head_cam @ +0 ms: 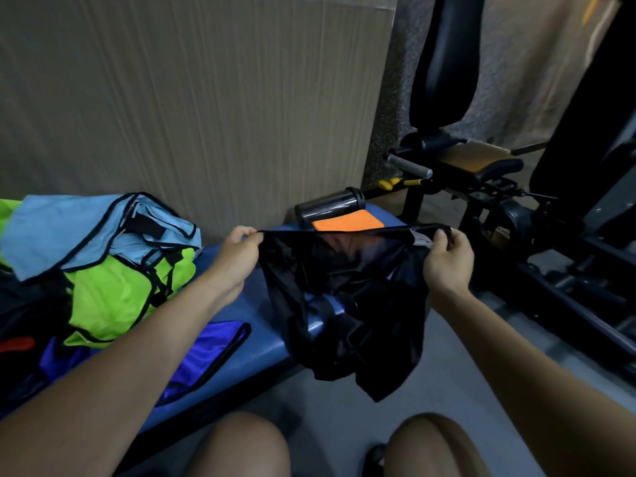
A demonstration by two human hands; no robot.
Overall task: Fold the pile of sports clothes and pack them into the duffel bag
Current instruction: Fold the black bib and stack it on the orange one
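The left hand and right hand each pinch the black garment's top edge. It hangs over the desk's front edge.

Left forearm bare from lower-left frame edge to wrist, no sleeve in view. Right forearm likewise bare, entering from lower right. Left hand and right hand ungloved; no ring, watch or band visible. Two bare knees at bottom centre. Dark shoe between knees, partly hidden, details unclear.
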